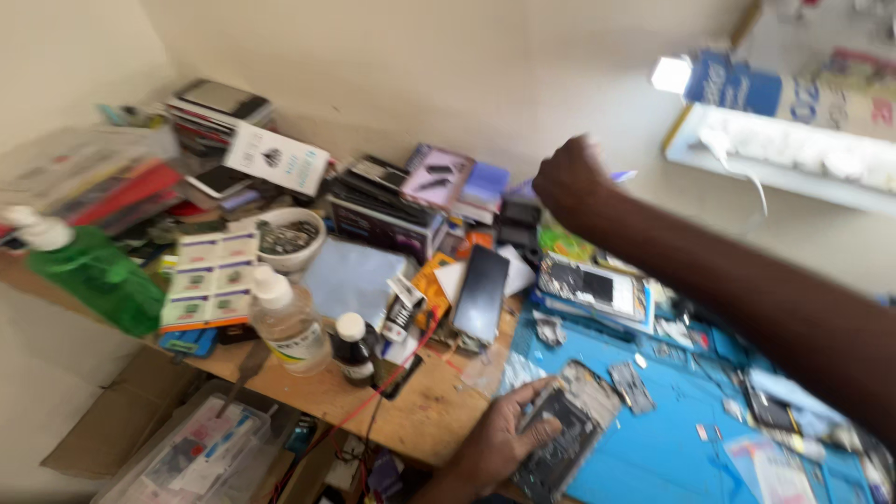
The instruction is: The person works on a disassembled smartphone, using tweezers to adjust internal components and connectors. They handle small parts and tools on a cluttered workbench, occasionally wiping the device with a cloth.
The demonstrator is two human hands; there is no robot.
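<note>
Left hand (504, 439) holds opened phone (569, 425) beside cluttered bottles (289, 322).

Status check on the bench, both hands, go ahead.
Left hand pressed on opened phone on blue mat. Right hand raised over rear clutter, closed, contents unclear. Bottles and boxes crowd the left.
</note>
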